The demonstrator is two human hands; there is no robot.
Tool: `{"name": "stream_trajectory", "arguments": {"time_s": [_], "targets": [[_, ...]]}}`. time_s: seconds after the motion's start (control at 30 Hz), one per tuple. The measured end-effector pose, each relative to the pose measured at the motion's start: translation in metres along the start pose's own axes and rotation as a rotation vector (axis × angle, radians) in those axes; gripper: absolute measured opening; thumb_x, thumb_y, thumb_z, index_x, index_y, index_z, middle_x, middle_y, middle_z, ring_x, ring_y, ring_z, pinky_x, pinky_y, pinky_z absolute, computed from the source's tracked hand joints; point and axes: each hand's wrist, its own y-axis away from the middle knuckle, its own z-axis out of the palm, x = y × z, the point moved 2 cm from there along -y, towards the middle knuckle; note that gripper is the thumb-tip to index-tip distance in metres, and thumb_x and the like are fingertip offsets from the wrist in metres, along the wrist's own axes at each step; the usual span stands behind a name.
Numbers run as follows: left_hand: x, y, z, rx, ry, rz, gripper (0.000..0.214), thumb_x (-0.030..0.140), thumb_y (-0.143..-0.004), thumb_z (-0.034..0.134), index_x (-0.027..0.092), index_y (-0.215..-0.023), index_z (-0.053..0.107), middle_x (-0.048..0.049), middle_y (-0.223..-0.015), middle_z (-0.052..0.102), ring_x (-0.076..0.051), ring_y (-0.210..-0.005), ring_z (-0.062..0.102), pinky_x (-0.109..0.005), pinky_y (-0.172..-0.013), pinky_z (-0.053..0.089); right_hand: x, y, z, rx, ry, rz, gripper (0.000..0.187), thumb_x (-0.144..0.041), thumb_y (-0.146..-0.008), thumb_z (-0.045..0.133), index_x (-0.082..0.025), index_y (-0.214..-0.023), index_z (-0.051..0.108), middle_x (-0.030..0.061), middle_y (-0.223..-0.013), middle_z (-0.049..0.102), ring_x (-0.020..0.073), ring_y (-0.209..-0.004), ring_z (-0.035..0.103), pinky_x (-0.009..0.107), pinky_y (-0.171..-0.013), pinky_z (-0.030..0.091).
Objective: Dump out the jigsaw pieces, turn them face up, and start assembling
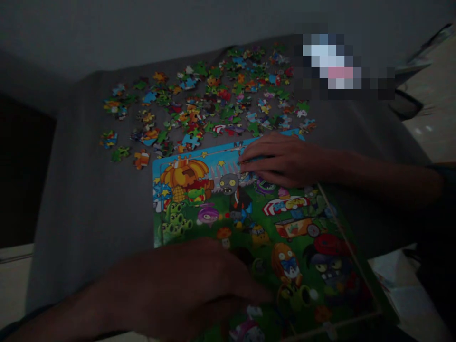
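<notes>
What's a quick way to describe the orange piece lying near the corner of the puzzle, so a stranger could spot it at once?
Find the assembled cartoon jigsaw puzzle on the grey cloth. Look just beyond its top-left corner, where the loose pieces thin out. The orange-and-white piece lies there, apart from the heap, brighter than the small green piece to its left.

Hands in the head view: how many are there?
2. The right hand rests on the upper part of the jigsaw puzzle; the left hand lies over its lower left, at the bottom of the view. No others show.
</notes>
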Motion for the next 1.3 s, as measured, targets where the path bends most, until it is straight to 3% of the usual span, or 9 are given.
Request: {"name": "stream_trajectory", "arguments": {"time_s": [0.17,0.33,0.47,0.6,0.83,1.03,1.17,1.3], "targets": [[0.005,-0.002,0.018,-0.069,-0.133,-0.01,0.03,0.014,-0.095,0.065,0.028,-0.122,0.065,0.0041,-0.118,0.074,-0.013,-0.098,0.071,-0.024,-0.067,0.049,0.0,0.0,-0.001,0.006,-0.01,0.0,0.028,-0.017,-0.101,0.049,-0.014,-0.124,0.063,0.0112,-0.127,0.068,0.0225,-0.118,0.062,0.043,-0.103,0.049],[0.002,0.007,0.028,-0.031,-0.271,-0.038,0.045,0.022,-0.094,0.07,0.033,-0.135,0.055,0.0059,-0.126,0.068,-0.013,-0.091,0.069,-0.031,-0.062,0.045,0.001,0.001,-0.001,-0.018,-0.018,0.016,0.03,-0.02,-0.101,0.046,-0.017,-0.126,0.063,0.0091,-0.129,0.066,0.0225,-0.119,0.062,0.044,-0.104,0.049],[0.0,0.009,0.026,0.026,-0.406,-0.03,0.028,0.017,-0.093,0.07,0.028,-0.118,0.062,0.0043,-0.11,0.069,-0.015,-0.083,0.065,-0.033,-0.062,0.041,0.001,0.002,0.0,-0.065,-0.052,0.086,0.032,-0.024,-0.103,0.043,-0.025,-0.128,0.063,0.0058,-0.132,0.066,0.0229,-0.122,0.061,0.045,-0.107,0.047],[0.0,0.004,0.026,0.015,-0.452,0.006,0.013,0.013,-0.091,0.071,0.024,-0.094,0.065,0.0028,-0.091,0.069,-0.015,-0.073,0.063,-0.034,-0.058,0.039,0.001,0.003,-0.001,-0.076,-0.07,0.118,0.033,-0.026,-0.103,0.043,-0.026,-0.13,0.062,0.0055,-0.133,0.065,0.0237,-0.125,0.06,0.046,-0.108,0.047],[0.0,0.007,0.039,0.089,-0.455,0.034,0.017,0.011,-0.089,0.07,0.027,-0.089,0.066,0.0019,-0.085,0.07,-0.015,-0.068,0.062,-0.033,-0.056,0.04,-0.001,0.001,-0.002,-0.024,-0.051,0.064,0.031,-0.025,-0.105,0.042,-0.017,-0.126,0.063,0.0068,-0.128,0.066,0.023,-0.119,0.062,0.046,-0.103,0.05],[0.004,-0.002,0.036,-0.015,-0.477,0.051,0.015,0.016,-0.085,0.077,0.023,-0.086,0.064,0.0036,-0.081,0.069,-0.015,-0.065,0.061,-0.037,-0.048,0.035,-0.001,0.002,-0.003,-0.05,-0.072,0.089,0.032,-0.026,-0.104,0.043,-0.022,-0.129,0.063,0.0048,-0.129,0.064,0.0236,-0.123,0.061,0.047,-0.104,0.048],[0.005,-0.003,0.028,-0.02,-0.443,0.076,0.014,0.019,-0.087,0.074,0.023,-0.091,0.062,0.0036,-0.079,0.07,-0.016,-0.062,0.061,-0.036,-0.048,0.036,0.0,0.004,-0.002,-0.027,-0.066,0.064,0.032,-0.024,-0.102,0.048,-0.023,-0.131,0.061,0.0058,-0.132,0.064,0.0243,-0.123,0.061,0.047,-0.105,0.049],[0.001,0.01,0.004,0.095,-0.301,0.064,0.031,0.031,-0.085,0.078,0.024,-0.11,0.061,0.0044,-0.091,0.075,-0.013,-0.071,0.068,-0.029,-0.058,0.046,0.0,0.004,0.001,-0.026,-0.068,0.069,0.033,-0.022,-0.1,0.05,-0.027,-0.131,0.062,0.006,-0.131,0.066,0.0236,-0.122,0.061,0.044,-0.104,0.05]]}}
